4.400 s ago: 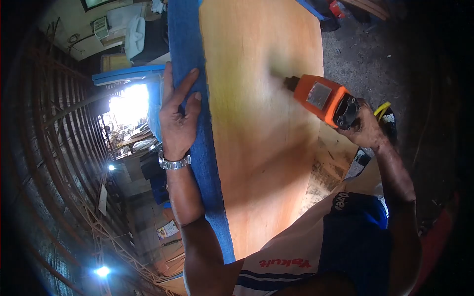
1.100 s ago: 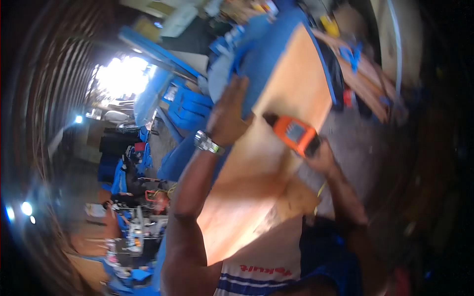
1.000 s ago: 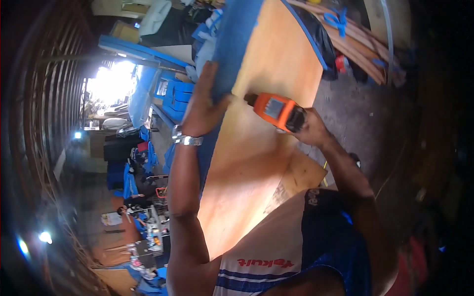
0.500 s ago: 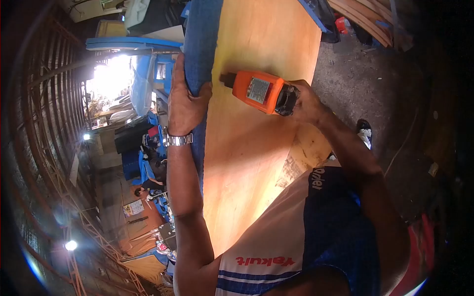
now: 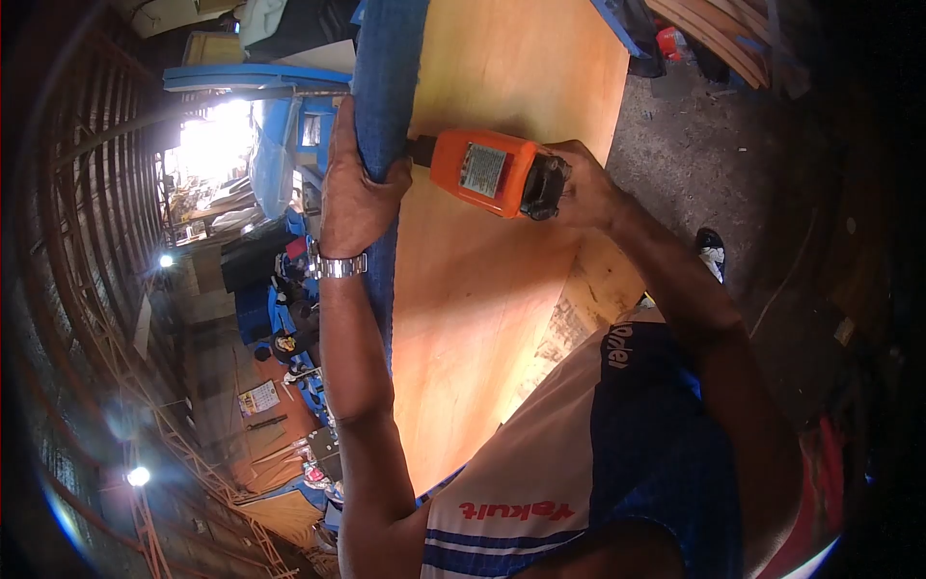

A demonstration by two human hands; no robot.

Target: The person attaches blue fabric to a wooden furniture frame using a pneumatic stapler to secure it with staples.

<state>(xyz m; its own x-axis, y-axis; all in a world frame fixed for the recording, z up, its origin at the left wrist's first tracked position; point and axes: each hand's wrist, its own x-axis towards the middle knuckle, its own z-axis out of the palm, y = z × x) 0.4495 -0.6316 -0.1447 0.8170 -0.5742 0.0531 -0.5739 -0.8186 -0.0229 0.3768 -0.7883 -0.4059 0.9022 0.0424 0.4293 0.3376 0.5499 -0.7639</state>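
Note:
A strip of blue fabric (image 5: 391, 82) runs along the left edge of a plywood panel (image 5: 521, 68). My left hand (image 5: 362, 193), with a metal watch at the wrist, is wrapped over that fabric edge, thumb on the panel side. My right hand (image 5: 584, 188) grips an orange power tool (image 5: 482, 174) by its rear part; the fingers are partly hidden behind it. The tool's dark nose touches or nearly touches the fabric edge, just beside my left thumb.
Grey concrete floor (image 5: 675, 154) lies to the right, with a shoe (image 5: 711, 253) on it. Wooden strips (image 5: 719, 39) are at the upper right. Blue frames (image 5: 256, 77) and a cluttered work area stand beyond the panel at left.
The orange tool and my right hand have moved left, bringing the nose to the fabric edge. My left hand has shifted slightly left with its grip kept.

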